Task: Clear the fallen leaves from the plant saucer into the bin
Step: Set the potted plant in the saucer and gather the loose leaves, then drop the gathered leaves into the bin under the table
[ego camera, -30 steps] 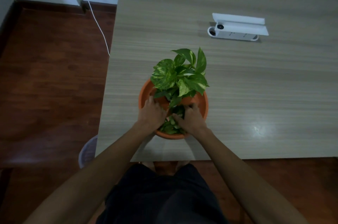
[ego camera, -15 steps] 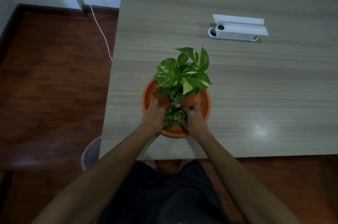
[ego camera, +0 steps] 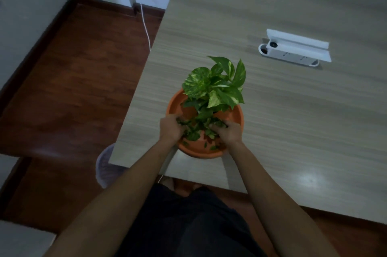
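Observation:
An orange plant saucer stands near the table's front left corner, with a green variegated plant in a pot rising from its middle. Fallen leaves lie bunched in the saucer's near half. My left hand and my right hand close on the bunch from either side, leaves showing between the fingers. A few small leaf bits rest loose on the saucer's near floor. The pale bin stands on the floor below the table's left corner, partly hidden by the tabletop and my left forearm.
The wooden table stretches right and away. A white power strip box sits on it at the back right. A white cable runs from a wall socket down to the dark wood floor on the left.
Both hands have drawn the leaves together and curled around them, lifting the bunch slightly off the saucer's floor. The view has swung a little, shifting the table to the right.

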`<state>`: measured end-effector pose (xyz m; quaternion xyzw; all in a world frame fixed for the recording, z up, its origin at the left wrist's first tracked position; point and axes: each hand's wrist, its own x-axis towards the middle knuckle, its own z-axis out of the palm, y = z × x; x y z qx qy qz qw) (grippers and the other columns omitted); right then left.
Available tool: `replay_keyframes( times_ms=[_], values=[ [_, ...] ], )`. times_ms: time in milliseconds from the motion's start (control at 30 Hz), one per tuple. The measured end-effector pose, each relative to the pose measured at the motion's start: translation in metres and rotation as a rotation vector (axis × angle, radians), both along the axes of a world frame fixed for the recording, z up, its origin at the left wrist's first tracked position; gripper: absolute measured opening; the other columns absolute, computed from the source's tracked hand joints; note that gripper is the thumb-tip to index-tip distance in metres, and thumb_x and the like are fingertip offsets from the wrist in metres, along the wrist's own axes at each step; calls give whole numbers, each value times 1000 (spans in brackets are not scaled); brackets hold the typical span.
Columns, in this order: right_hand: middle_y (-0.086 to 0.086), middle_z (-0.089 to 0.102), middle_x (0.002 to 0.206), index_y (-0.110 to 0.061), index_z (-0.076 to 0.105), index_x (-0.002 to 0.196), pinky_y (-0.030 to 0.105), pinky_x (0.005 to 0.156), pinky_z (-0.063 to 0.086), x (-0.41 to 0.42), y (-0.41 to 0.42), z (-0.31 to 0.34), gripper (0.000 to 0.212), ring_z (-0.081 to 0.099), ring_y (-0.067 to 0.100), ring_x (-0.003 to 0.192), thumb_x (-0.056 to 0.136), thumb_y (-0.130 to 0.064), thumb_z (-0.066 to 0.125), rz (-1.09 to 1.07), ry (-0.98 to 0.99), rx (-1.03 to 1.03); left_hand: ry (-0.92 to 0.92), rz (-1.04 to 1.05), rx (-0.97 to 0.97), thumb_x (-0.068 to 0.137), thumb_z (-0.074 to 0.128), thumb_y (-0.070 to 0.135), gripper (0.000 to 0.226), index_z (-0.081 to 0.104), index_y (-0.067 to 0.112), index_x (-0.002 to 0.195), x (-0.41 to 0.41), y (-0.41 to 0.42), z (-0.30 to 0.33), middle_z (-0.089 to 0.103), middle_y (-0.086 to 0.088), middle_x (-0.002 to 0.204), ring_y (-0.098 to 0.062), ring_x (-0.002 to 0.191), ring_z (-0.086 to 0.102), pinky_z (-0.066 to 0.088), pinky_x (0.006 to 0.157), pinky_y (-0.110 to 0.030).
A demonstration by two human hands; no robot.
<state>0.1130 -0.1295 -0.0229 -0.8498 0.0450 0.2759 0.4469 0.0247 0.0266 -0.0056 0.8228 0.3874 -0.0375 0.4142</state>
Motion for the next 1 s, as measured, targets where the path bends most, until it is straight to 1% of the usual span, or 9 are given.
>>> replay_keyframes(
  times_ms=[100, 167, 333, 500, 600, 700, 867, 933, 1000],
  values=[
    [10, 73, 100, -8, 73, 100, 41, 90, 57, -2, -3, 0, 37, 69, 26, 91, 67, -16, 86, -113, 176, 194, 2, 228, -177, 72, 79, 16, 36, 70, 6, 105, -9, -4, -5, 70, -14, 113, -29, 107, 63, 47, 94, -28],
    [8, 72, 98, -8, 70, 101, 41, 91, 56, -4, -4, 3, 37, 69, 25, 91, 68, -12, 85, -140, 295, 323, -65, 404, -343, 66, 83, 14, 41, 71, 5, 104, -17, -8, -8, 71, -15, 109, -30, 102, 66, 53, 96, -40],
    [12, 69, 105, 1, 62, 115, 38, 93, 53, -19, 1, 11, 39, 67, 24, 95, 79, -6, 76, -126, 505, 480, -212, 610, -525, 69, 80, 7, 17, 70, 16, 78, -49, -27, -2, 72, -17, 94, -35, 92, 69, 58, 85, -48],
    [18, 69, 117, 2, 62, 120, 43, 98, 51, -45, 11, 9, 46, 66, 32, 107, 78, -8, 77, -28, 628, 534, -370, 773, -615, 76, 74, 1, 16, 69, 8, 90, -78, -35, 6, 69, -17, 99, -27, 90, 66, 58, 85, -35],
    [13, 73, 105, 0, 67, 111, 32, 74, 59, -62, 26, 11, 29, 70, 24, 92, 83, -5, 71, 44, 657, 569, -456, 853, -653, 75, 75, 1, 18, 70, 7, 91, -97, -28, 9, 69, -23, 105, -33, 94, 66, 54, 93, -44],
    [2, 77, 80, -7, 70, 96, 22, 64, 59, -84, 52, 17, 13, 73, 14, 75, 86, 0, 66, 116, 687, 610, -552, 952, -712, 77, 71, -3, 15, 68, 7, 87, -124, -14, 13, 68, -23, 99, -34, 92, 65, 51, 95, -47],
    [9, 77, 78, 3, 67, 104, 29, 69, 62, -134, 106, 25, 18, 74, 20, 71, 86, 3, 64, 212, 752, 637, -634, 1044, -682, 81, 66, -5, 13, 66, 8, 83, -178, 24, 18, 75, -2, 71, -13, 68, 70, 59, 67, -25],
    [10, 77, 79, 2, 68, 100, 29, 70, 62, -155, 130, 25, 14, 73, 20, 72, 87, 3, 64, 252, 761, 630, -623, 1078, -641, 81, 67, -3, 12, 67, 8, 86, -203, 41, 15, 75, -4, 76, -15, 72, 70, 60, 72, -26],
    [11, 75, 83, 1, 70, 96, 30, 73, 61, -182, 158, 20, 12, 72, 21, 76, 85, 2, 66, 288, 741, 590, -614, 1119, -609, 78, 71, 1, 15, 68, 7, 91, -233, 63, 8, 72, -17, 96, -27, 88, 69, 58, 86, -36]
  ],
)
